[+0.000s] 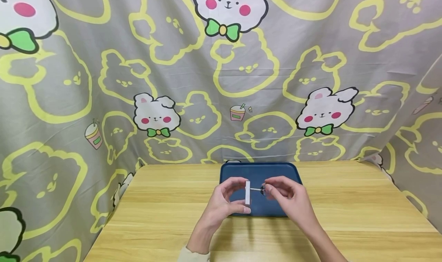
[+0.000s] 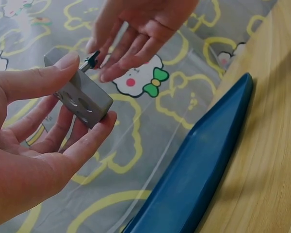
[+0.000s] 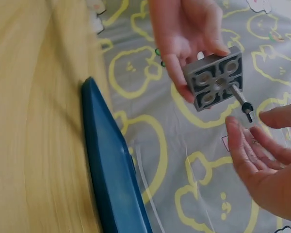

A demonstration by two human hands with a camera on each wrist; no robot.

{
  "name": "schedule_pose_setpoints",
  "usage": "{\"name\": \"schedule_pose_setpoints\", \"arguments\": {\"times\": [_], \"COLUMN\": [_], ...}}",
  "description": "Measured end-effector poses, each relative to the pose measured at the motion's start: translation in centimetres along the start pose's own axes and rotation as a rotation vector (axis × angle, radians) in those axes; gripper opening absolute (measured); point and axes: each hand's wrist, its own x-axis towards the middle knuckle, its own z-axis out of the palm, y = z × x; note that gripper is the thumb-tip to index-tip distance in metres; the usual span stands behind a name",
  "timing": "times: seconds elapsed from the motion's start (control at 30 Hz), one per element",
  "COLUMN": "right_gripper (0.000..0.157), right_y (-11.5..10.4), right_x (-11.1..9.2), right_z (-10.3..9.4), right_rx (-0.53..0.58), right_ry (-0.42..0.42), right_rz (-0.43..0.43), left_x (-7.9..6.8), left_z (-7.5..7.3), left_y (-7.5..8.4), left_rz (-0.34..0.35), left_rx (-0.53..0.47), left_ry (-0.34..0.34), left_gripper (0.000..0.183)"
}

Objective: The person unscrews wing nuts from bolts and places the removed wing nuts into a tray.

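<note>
My left hand [image 1: 222,201] grips a grey square metal block [image 2: 82,97] by its edges, thumb on one side and fingertips on the other. Its face in the left wrist view has round holes; the opposite face, in the right wrist view, is ribbed with round sockets. From that ribbed face sticks out a thin metal screw [image 3: 238,94] with a black end piece [image 3: 248,108]. Around the black end, my right hand [image 1: 289,196] has its thumb and fingertips spread, with small gaps beside the piece in the right wrist view.
Below the hands a dark blue tray [image 1: 260,170] lies on the wooden table [image 1: 165,212]. A grey curtain [image 1: 207,78] with bunny prints hangs behind the table and along its sides.
</note>
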Motion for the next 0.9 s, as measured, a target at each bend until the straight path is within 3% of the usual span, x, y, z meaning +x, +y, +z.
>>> {"name": "schedule_pose_setpoints", "arguments": {"times": [0.1,0.2,0.4,0.63,0.9], "right_gripper": [0.028,0.036,0.038,0.033,0.019], "right_y": [-0.14,-0.27,-0.28,-0.16,0.05], "right_x": [0.19,0.34,0.37,0.25,-0.06], "right_z": [-0.07,-0.13,-0.30,-0.34,0.03], "right_rx": [0.111,0.191,0.248,0.210,-0.008], "right_ry": [-0.046,-0.084,-0.089,-0.077,-0.055], "right_rz": [0.175,0.293,0.368,0.320,0.077], "left_x": [-0.03,-0.03,0.04,0.06,0.03], "left_z": [0.04,0.11,0.22,0.30,0.23], "left_y": [0.00,0.01,-0.01,0.03,-0.06], "left_rz": [0.004,0.003,0.000,-0.007,-0.013], "left_rx": [0.013,0.024,0.035,0.028,0.027], "left_ry": [0.000,-0.001,-0.005,-0.005,0.003], "left_gripper": [0.067,0.067,0.067,0.067,0.065]}}
